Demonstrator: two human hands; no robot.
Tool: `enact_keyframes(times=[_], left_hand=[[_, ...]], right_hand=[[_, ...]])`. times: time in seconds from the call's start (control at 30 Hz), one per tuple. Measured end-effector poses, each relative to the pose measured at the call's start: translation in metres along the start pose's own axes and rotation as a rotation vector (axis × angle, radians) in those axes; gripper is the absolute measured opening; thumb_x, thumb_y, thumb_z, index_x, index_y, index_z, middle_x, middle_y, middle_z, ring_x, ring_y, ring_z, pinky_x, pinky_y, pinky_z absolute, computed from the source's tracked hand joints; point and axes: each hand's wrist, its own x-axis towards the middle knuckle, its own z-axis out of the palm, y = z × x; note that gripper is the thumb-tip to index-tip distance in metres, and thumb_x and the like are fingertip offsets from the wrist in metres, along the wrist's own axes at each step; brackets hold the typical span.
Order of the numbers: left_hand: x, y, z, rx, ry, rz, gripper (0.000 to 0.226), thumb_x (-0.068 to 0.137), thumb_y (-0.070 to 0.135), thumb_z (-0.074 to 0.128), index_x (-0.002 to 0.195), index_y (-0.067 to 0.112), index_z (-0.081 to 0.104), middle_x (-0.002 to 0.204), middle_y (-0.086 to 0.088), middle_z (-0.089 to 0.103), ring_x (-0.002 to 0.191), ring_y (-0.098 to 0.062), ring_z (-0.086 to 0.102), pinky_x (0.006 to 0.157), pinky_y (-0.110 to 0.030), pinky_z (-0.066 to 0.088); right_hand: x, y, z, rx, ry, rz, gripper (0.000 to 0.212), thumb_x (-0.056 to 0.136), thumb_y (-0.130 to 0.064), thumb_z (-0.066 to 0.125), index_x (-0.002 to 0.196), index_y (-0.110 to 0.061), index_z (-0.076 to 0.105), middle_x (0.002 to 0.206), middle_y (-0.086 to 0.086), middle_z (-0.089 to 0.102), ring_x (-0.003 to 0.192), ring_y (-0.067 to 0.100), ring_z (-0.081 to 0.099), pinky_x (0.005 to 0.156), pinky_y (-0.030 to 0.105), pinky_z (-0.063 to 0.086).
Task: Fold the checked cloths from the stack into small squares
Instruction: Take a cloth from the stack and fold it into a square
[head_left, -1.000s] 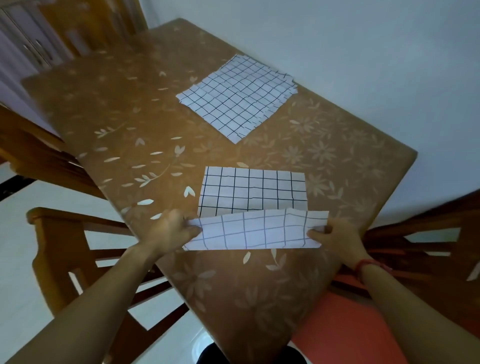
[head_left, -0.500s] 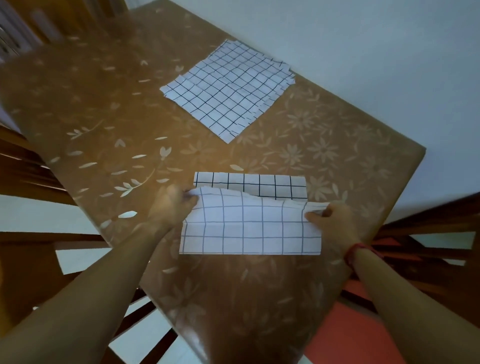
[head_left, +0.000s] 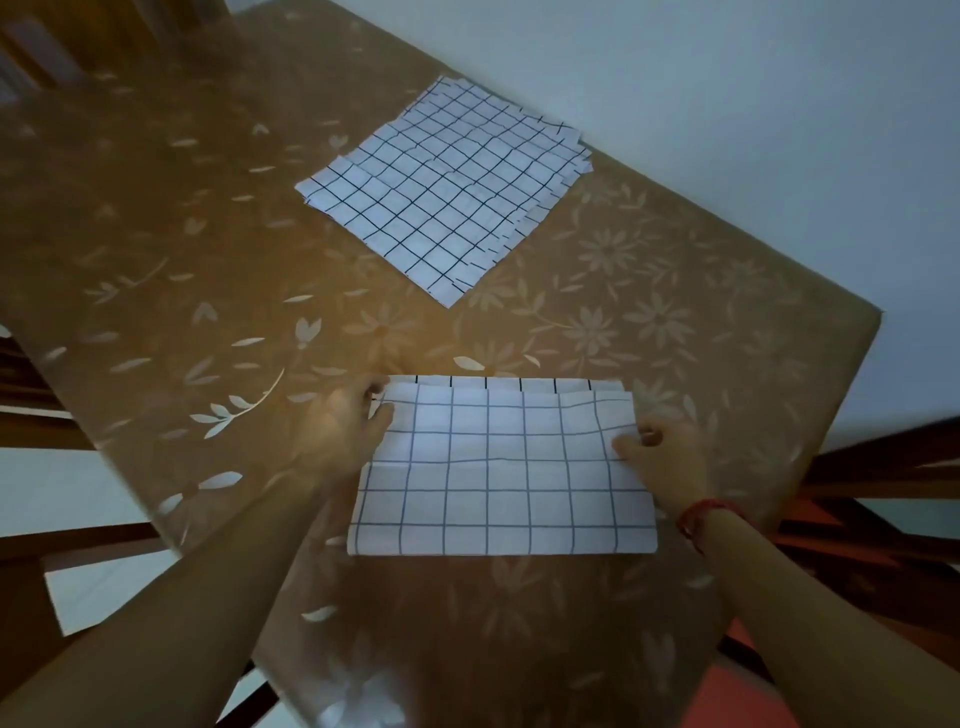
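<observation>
Cloth in work: the checked cloth (head_left: 501, 467) lies flat on the near part of the surface (head_left: 156, 270), doubled over, with its long axis running left to right.
Fold edge: the upper layer's far edge stops just short of the lower layer's, so a thin strip of the lower layer shows beyond it.
Left hand: the left hand (head_left: 345, 426) is at the far-left corner with its fingers curled on it. The view is blurred, so I read this as a pinch.
Right hand: the right hand (head_left: 657, 457), with a red band (head_left: 701, 514) at the wrist, pinches the right edge near the far corner.
Deciding relation: the cloth spans the gap between both hands, and neither hand is nearer. I judge the next fold goes across the long axis, one short end onto the other.
Stack: the stack (head_left: 447, 187) lies far, well apart from the cloth, slightly nearer the left hand.
Counts: one cloth in work, one stack (I can't count its layers) and two hands.
</observation>
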Motion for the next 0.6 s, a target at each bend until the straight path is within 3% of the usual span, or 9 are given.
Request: enact_keyframes(times=[0.13,0.23,0.3,0.4,0.53,0.6], left_hand=[[-0.007,-0.009,-0.001,0.061,0.028,0.096,0.031,0.087,0.021,0.065,0.117,0.018,0.062,0.109,-0.001,0.064,0.094,-0.016,0.06,0.08,-0.027,0.046],[-0.022,-0.014,0.007,0.15,-0.008,0.151,0.032,0.087,0.022,0.066,0.118,0.018,0.061,0.121,-0.002,0.061,0.112,-0.023,0.056,0.093,-0.033,0.045],[-0.041,-0.01,0.016,0.211,-0.026,0.26,0.032,0.085,0.02,0.068,0.117,0.017,0.062,0.121,-0.002,0.061,0.113,-0.025,0.056,0.092,-0.034,0.045],[-0.08,0.0,0.033,0.259,-0.074,0.411,0.035,0.087,0.022,0.064,0.121,0.013,0.06,0.126,-0.006,0.058,0.115,-0.023,0.054,0.092,-0.034,0.048],[-0.134,0.008,0.064,0.241,-0.176,0.574,0.037,0.09,0.027,0.058,0.123,0.012,0.059,0.129,-0.009,0.057,0.12,-0.023,0.052,0.098,-0.035,0.046],[-0.154,-0.001,0.081,0.256,-0.28,0.543,0.043,0.096,0.043,0.047,0.128,0.015,0.057,0.135,-0.005,0.053,0.125,-0.019,0.047,0.105,-0.031,0.039]], right_hand=[[0.001,-0.005,0.001,0.022,0.003,-0.03,0.008,0.079,-0.013,0.068,0.084,-0.019,0.071,0.077,-0.005,0.07,0.071,0.012,0.066,0.07,0.038,0.059],[-0.006,-0.008,0.002,0.04,0.011,-0.082,0.026,0.082,-0.008,0.068,0.107,-0.017,0.067,0.086,-0.007,0.066,0.072,0.002,0.061,0.057,0.011,0.047],[-0.014,-0.008,0.005,-0.021,0.046,-0.111,0.033,0.079,-0.015,0.071,0.111,-0.019,0.064,0.094,-0.007,0.065,0.08,0.009,0.062,0.068,0.017,0.047],[-0.029,-0.003,0.014,-0.176,0.043,-0.139,0.049,0.076,-0.035,0.066,0.121,-0.019,0.058,0.121,0.003,0.058,0.113,0.023,0.054,0.096,0.037,0.046],[-0.077,0.005,0.032,-0.429,-0.044,-0.266,0.055,0.087,-0.039,0.057,0.136,-0.017,0.046,0.138,0.005,0.044,0.125,0.021,0.042,0.104,0.035,0.039],[-0.103,0.012,0.042,-0.489,-0.116,-0.363,0.056,0.089,-0.039,0.053,0.14,-0.017,0.043,0.143,0.005,0.04,0.132,0.02,0.036,0.11,0.036,0.035]])
